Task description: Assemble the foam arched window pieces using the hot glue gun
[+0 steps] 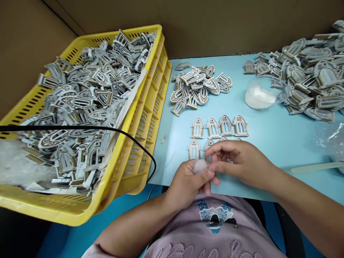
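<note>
My left hand [189,182] is closed around a small, rounded, translucent white piece [200,166], whose exact kind I cannot make out. Close against it, my right hand [240,163] has curled fingers, with its thumb by the left fingertips; anything held there is hidden. Beyond the hands, small white and gold arched window frames stand out in rows on the light blue table, among them one frame [197,128] at the back left and another frame [194,149] in the nearer row. My right hand covers part of the nearer row.
A yellow crate [150,118] full of similar frames stands left, crossed by a black cable [107,129]. A small frame pile [200,84] lies behind the rows, a bigger pile [309,71] at right. Near it are a clear cup [259,96] of white material and a pale stick [317,167].
</note>
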A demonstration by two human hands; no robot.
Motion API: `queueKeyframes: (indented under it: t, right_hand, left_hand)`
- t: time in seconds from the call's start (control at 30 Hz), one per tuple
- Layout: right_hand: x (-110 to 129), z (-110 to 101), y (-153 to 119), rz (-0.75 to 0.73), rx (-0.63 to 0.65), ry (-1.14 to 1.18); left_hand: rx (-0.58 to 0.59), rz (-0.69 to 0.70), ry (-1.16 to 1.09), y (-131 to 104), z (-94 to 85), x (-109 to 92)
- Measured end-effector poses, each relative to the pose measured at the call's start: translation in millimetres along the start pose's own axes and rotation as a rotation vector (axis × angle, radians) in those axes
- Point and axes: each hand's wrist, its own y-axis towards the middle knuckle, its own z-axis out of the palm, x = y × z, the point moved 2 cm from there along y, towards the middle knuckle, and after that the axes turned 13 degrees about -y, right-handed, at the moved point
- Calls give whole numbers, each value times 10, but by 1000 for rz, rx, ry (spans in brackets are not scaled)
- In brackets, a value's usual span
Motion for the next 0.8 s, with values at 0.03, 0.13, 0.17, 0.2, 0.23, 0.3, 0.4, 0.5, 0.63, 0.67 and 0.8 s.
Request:
queueKeyframes:
  t: [0.03, 0.13, 0.17, 0.2, 0.23, 0.3, 0.4, 0.5, 0.63, 0.67, 0.8]
  right_hand:
    - [-4, -5, 21, 17, -4, -17]
    - [0, -42, 83, -13, -16, -85]
    - [10, -56, 98, -30, -26, -120]
    - [21, -71, 111, -41, -48, -174]
    - [34, -84, 121, -46, -73, -244]
    - [54, -105, 136, -45, -106, -380]
    - [60, -141, 153, -38, -89, -371]
    - [46, -227, 179, -21, -89, -237]
    - [18, -445, 249, -43, -283, -233]
    - [0, -499, 273, -46, -354, -237]
    - [-128, -589, 392, -7, -490, -319]
  left_hand:
    - [4, -21, 9, 15, 12, -13]
    - [2, -47, -11, 49, 55, -51]
    - [6, -44, -36, 58, 70, -65]
    - [13, -40, -61, 68, 85, -80]
    - [20, -38, -82, 76, 97, -95]
    - [45, -49, -97, 92, 113, -126]
    - [87, -53, -84, 114, 114, -175]
    - [116, 20, 2, 146, 97, -233]
    - [-1, 287, 370, 217, 56, -352]
    - [-50, 392, 532, 238, 49, -385]
    - [-45, 678, 1290, 357, 76, -368]
